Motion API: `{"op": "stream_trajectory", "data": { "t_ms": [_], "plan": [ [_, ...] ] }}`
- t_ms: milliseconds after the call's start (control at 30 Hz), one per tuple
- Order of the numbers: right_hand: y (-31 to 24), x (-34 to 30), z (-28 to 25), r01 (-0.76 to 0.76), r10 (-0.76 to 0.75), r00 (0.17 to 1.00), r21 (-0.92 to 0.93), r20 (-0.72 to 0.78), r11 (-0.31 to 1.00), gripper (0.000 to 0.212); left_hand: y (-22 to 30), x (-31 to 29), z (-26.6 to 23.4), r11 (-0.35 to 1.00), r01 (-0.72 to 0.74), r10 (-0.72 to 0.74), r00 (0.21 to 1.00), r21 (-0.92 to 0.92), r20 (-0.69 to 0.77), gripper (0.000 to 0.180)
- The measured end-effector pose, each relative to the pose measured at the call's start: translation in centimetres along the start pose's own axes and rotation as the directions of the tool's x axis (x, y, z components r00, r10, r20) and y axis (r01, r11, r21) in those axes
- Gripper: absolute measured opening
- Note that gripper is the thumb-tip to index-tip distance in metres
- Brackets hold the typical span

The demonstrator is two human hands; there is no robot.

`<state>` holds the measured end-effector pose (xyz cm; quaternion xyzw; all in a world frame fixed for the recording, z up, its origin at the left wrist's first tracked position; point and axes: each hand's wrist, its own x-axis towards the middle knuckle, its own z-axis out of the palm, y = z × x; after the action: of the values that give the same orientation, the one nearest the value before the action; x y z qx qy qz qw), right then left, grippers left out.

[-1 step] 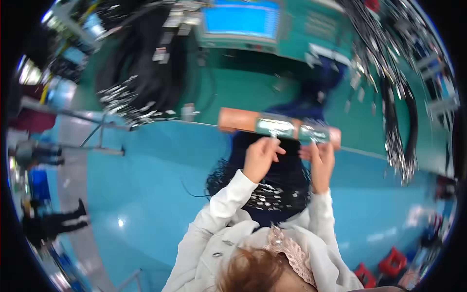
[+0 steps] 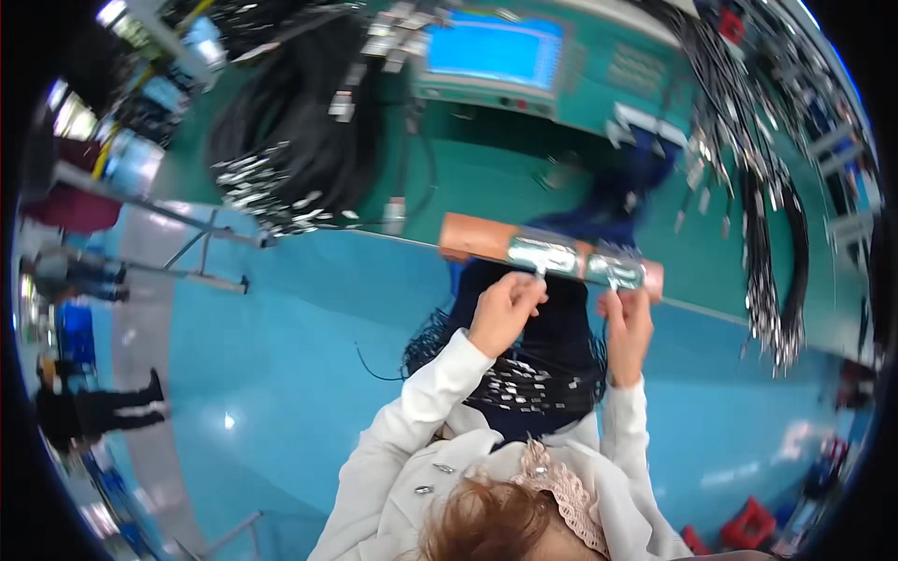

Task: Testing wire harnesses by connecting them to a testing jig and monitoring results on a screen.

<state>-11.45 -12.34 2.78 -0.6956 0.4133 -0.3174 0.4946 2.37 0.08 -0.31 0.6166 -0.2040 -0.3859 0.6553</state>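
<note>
Reaching up to the orange bar (image 2: 477, 237) fixed along the edge of the green bench (image 2: 486, 187), we are working both hands at its two metal fixtures. Our left hand (image 2: 505, 309) is curling nearly shut, thumb and fingertips pinching a small metal connector (image 2: 540, 272) just under the left metal fixture (image 2: 543, 252). Our right hand (image 2: 629, 316) is touching the right metal fixture (image 2: 615, 271) with raised fingertips; we cannot tell whether it is gripping anything. A bundle of black cables (image 2: 552, 365) with metal ends is hanging below the bar, between our forearms. More black cables (image 2: 299, 140) are lying coiled on the bench to the left, beside a blue screen (image 2: 496, 47).
</note>
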Motion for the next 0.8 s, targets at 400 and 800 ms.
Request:
{"op": "stream_trajectory", "data": {
  "t_ms": [400, 800],
  "plan": [
    [-9.3, -4.6, 9.0, -0.424, -0.022, 0.521, 0.281, 0.854, 0.861, 0.038, 9.0, -3.6, -15.0, 0.707, -0.579, 0.255, 0.744, -0.406, -0.617, 0.016],
    [-9.5, -2.1, 3.7, -0.537, -0.098, 0.645, 0.540, 0.758, 0.648, 0.029, 10.2, -20.6, -18.0, 0.597, -0.344, 0.312, 0.932, -0.725, -0.185, 0.039]
  ]
}}
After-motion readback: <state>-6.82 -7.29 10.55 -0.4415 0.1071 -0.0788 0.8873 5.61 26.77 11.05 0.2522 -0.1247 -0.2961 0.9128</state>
